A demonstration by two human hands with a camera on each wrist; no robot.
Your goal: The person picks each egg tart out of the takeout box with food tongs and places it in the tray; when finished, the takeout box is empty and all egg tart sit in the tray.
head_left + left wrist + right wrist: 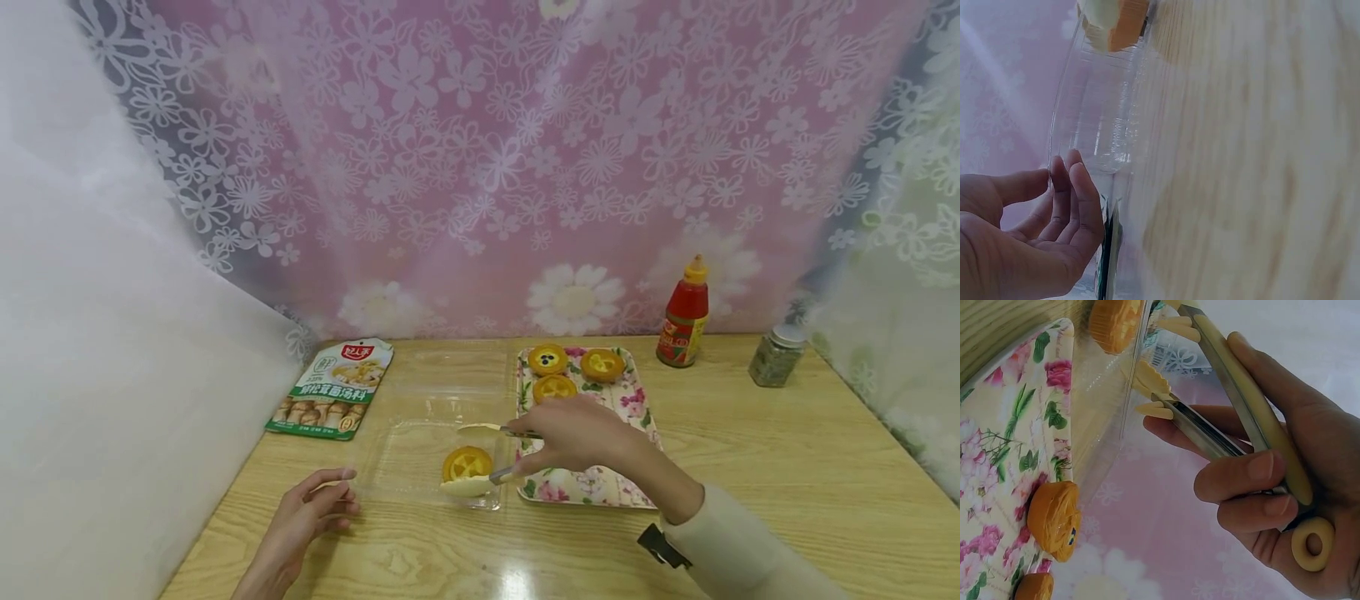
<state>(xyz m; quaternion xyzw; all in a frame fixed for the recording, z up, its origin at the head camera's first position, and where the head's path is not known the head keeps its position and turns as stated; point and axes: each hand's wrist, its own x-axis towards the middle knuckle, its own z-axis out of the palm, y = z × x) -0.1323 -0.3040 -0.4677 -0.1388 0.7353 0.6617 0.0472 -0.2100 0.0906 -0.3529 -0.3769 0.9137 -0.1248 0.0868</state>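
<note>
My right hand (573, 433) grips metal tongs (1229, 406) with cream scalloped tips and a ring at the end. The tips are spread apart; one lies at the near side of an egg tart (467, 463), the other beyond it. That tart sits at the right of a clear plastic container (405, 458), whose lid lies back. My left hand (311, 517) is at the container's left front corner, thumb and fingertips pinching its thin rim in the left wrist view. Several more tarts, such as this one (602, 365), lie on a floral tray (592, 483) under and behind my right hand.
A green and white food pouch (333, 390) lies left of the container. Toward the back right stand a red sauce bottle (684, 321) and a small glass jar (776, 357). Flowered cloth (487, 167) hangs behind the wooden table (750, 450).
</note>
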